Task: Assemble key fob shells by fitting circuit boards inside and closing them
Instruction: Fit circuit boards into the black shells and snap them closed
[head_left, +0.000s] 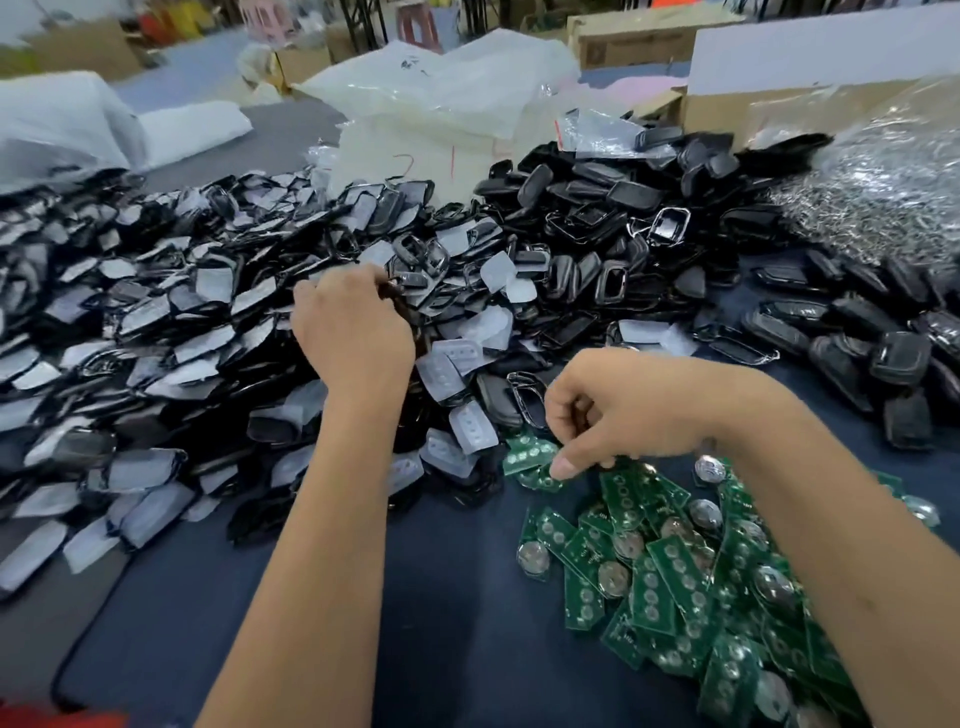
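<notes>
Near, 5 o'clock: heap of green circuit boards (670, 571), flat, oblong, glossy, some bearing silver coin cells, on dark blue mat (457, 597). Right hand (618, 410), fingers curled, thumb pressing a board at the heap's top edge; whether it is pinched cannot be told. Middle, 11 o'clock: left hand (353, 322), fingers bent into the pile of black shell halves (171, 322) with pale grey film; grip hidden. Boards lie nearer the right hand. Far, 1 o'clock: glossy black shells (613, 208), clear bags (452, 98).
</notes>
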